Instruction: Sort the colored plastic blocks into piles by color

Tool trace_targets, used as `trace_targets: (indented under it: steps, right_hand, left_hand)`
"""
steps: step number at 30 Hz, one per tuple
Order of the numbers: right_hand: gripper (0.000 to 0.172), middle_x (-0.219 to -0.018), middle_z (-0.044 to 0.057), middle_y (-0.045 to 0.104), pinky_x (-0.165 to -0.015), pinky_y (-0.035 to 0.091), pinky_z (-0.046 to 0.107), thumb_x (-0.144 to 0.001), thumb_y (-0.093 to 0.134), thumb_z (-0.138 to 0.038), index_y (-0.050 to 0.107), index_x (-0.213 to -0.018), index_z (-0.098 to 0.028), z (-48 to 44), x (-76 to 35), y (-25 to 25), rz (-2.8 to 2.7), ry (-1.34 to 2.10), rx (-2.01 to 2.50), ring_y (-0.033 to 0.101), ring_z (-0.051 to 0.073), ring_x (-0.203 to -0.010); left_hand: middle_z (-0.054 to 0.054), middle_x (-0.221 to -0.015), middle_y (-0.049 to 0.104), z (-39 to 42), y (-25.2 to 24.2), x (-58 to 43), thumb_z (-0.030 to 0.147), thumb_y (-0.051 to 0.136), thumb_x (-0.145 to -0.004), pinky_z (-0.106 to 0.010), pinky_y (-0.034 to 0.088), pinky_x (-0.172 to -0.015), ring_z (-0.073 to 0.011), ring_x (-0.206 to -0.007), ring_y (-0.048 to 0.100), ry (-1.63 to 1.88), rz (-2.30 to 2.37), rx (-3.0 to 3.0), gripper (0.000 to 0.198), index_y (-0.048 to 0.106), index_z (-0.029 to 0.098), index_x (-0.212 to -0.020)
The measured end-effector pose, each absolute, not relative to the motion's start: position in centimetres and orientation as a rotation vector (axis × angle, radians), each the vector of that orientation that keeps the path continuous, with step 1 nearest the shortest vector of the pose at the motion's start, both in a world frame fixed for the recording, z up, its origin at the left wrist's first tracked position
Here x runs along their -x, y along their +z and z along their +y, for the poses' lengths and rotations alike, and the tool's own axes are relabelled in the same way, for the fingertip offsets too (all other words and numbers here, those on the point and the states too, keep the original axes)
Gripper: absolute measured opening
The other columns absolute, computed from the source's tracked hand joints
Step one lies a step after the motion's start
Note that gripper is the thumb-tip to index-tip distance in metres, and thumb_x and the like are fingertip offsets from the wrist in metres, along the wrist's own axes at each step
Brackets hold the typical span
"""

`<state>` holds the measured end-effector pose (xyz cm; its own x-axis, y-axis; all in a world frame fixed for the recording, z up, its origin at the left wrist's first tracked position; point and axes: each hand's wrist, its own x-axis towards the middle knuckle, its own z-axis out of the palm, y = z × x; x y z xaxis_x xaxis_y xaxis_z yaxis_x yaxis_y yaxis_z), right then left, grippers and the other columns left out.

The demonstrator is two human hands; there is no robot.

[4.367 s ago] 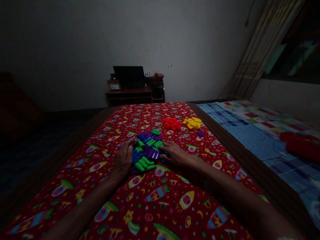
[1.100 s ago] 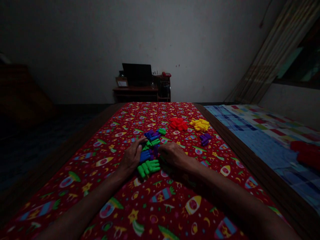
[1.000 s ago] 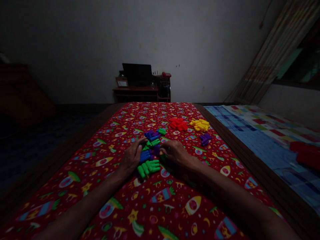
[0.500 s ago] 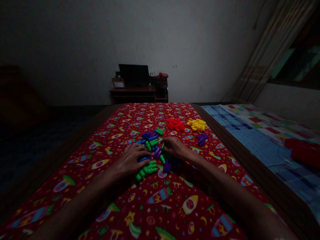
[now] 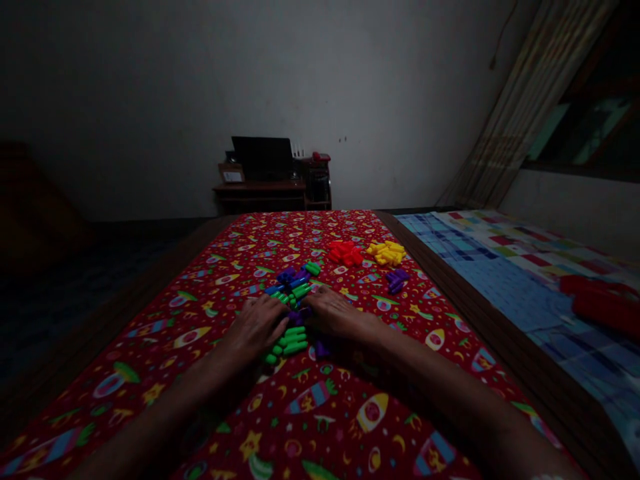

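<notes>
Both hands at the mixed pile (image 5: 301,291), well inside the brown border (image 5: 463,293)!
The left hand (image 5: 255,323) spreads loosely over its left side, the right hand (image 5: 333,310) curls half-closed at its right; whether either grips a piece, I can't tell. Beyond, red pieces (image 5: 345,253), yellow pieces (image 5: 387,253) and purple pieces (image 5: 397,281) sit apart; open patterned cloth (image 5: 320,433) stretches nearer.
</notes>
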<state>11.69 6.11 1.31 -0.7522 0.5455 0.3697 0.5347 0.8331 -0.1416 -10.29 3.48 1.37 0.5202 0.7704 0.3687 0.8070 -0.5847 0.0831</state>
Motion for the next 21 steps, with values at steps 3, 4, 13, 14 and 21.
trace_targets:
  steps: [3, 4, 13, 14, 21]
  right_hand:
    - [0.015, -0.09, 0.008, 0.061, -0.075, 0.039, 0.028, -0.083, 0.066, -0.027, 0.064, -0.091, -0.014, 6.1, -12.1, 1.4, -2.62, 0.07, 0.813, 0.051, 0.019, -0.086]
    - [0.013, -0.09, 0.009, 0.061, -0.073, 0.039, 0.027, -0.083, 0.066, -0.026, 0.064, -0.089, -0.014, 6.1, -12.1, 1.4, -2.624, 0.089, 0.815, 0.051, 0.019, -0.086]
    - [0.015, -0.081, 0.006, 0.067, -0.065, 0.037, 0.024, -0.084, 0.06, -0.017, 0.069, -0.096, -0.013, 7.3, -14.8, 4.9, -2.538, 0.377, 0.976, 0.056, 0.014, -0.073]
    - [0.017, -0.08, 0.006, 0.067, -0.063, 0.036, 0.023, -0.085, 0.06, -0.019, 0.07, -0.096, -0.013, 7.7, -15.9, 5.8, -2.52, 0.42, 1.031, 0.056, 0.014, -0.07]
    - [0.032, -0.081, 0.005, 0.071, -0.062, 0.042, 0.023, -0.083, 0.058, -0.036, 0.073, -0.098, -0.012, 9.6, -24.0, 9.6, -2.163, 0.731, 1.282, 0.058, 0.014, -0.07]
  left_hand:
    - [-0.006, -0.084, 0.068, 4.0, 1.2, 10.4, 0.03, 0.044, -0.088, -0.038, 0.045, -0.078, -0.0237, -0.085, 0.059, -0.671, -1.37, 2.702, 0.021, 0.064, 0.022, -0.085]
    - [-0.005, -0.083, 0.068, 4.1, 1.2, 10.4, 0.029, 0.043, -0.088, -0.038, 0.045, -0.079, -0.023, -0.084, 0.059, -0.7, -1.353, 2.725, 0.022, 0.063, 0.022, -0.084]
    - [-0.007, -0.099, 0.069, 4.1, 0.6, 10.8, 0.043, 0.05, -0.089, -0.037, 0.049, -0.085, -0.0233, -0.093, 0.062, -0.747, -1.38, 2.867, 0.028, 0.064, 0.023, -0.103]
    - [-0.006, -0.1, 0.069, 4.1, 0.4, 10.9, 0.043, 0.05, -0.089, -0.037, 0.05, -0.085, -0.0229, -0.094, 0.062, -0.747, -1.382, 2.885, 0.028, 0.065, 0.024, -0.102]
    - [-0.007, -0.107, 0.068, 3.8, 0.2, 10.7, 0.045, 0.05, -0.091, -0.04, 0.049, -0.093, -0.0234, -0.101, 0.062, -0.822, -1.375, 2.849, 0.031, 0.067, 0.024, -0.106]
